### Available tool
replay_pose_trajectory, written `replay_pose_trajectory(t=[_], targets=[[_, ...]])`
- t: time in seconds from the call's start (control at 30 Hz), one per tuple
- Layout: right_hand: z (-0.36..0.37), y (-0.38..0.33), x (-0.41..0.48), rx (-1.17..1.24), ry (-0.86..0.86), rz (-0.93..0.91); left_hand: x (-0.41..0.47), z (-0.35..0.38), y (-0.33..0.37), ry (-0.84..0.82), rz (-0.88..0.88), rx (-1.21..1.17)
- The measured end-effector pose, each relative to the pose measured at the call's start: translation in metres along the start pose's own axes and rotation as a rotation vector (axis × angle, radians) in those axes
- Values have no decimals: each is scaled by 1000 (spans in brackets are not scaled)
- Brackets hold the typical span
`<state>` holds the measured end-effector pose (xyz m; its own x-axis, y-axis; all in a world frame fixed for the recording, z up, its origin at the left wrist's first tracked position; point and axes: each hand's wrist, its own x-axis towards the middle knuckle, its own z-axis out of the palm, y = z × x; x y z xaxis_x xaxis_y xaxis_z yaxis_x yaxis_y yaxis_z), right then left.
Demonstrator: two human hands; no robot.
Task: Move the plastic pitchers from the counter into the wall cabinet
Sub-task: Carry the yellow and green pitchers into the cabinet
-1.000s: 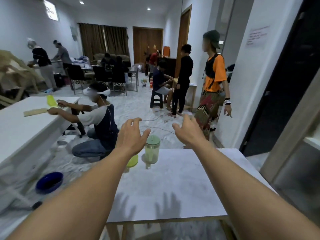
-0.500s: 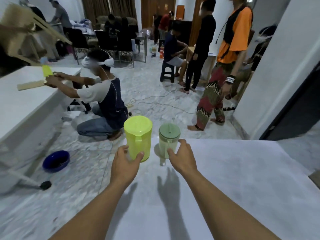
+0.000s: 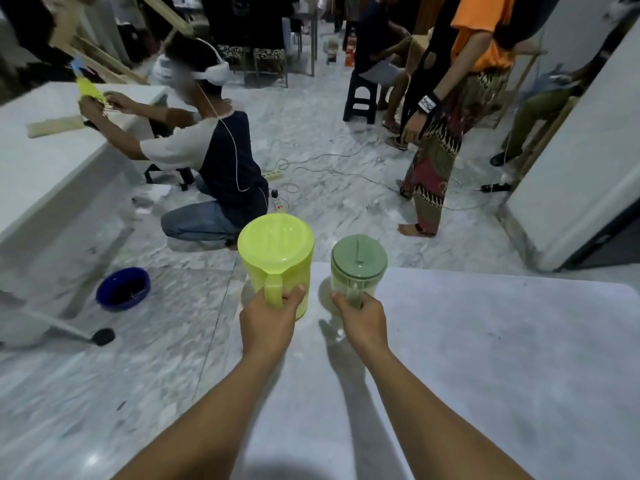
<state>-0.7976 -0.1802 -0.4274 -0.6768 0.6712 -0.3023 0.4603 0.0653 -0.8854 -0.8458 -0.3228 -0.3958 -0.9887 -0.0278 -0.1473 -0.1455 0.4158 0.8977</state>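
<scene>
Two plastic pitchers stand at the far left corner of the white counter point(image 3: 485, 341). The larger one is a yellow-green pitcher point(image 3: 277, 251) with a matching lid. My left hand point(image 3: 268, 322) is wrapped around its handle. To its right stands a smaller clear pitcher with a sage green lid point(image 3: 358, 263). My right hand point(image 3: 362, 318) grips it at the handle side. Both pitchers rest upright on the counter. No wall cabinet is in view.
A person kneels on the marble floor point(image 3: 104, 375) just beyond the counter, working at a white table point(image 3: 41, 157). Another person in an orange shirt point(image 3: 481, 32) stands ahead on the right. A blue bowl point(image 3: 123, 289) and cables lie on the floor. A white wall point(image 3: 581, 161) rises at right.
My view has tilted down and come closer. Both hands went from open in the air above the pitchers to closed around them, left on the yellow-green one, right on the clear one.
</scene>
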Motion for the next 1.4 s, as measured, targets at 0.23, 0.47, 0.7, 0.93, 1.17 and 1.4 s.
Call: replay_pose_trajectory(t=[0.23,0.47,0.7,0.93,1.17,1.4], targets=[[-1,-11,2,66,135,-53,7,9,24,56,55,-92],[-38,-41,-16,93,224,-71,-3,-3,60,0,122,-65],[-102,-80,-62,153,419,-86,-25,-11,125,-99,297,-113],[-176,-117,-152,251,701,-106,-89,-19,197,-265,516,-131],[-251,-126,-279,255,1023,-150,-189,-15,249,-492,727,-216],[-310,-112,-413,209,1359,-113,-312,-17,275,-794,769,-305]])
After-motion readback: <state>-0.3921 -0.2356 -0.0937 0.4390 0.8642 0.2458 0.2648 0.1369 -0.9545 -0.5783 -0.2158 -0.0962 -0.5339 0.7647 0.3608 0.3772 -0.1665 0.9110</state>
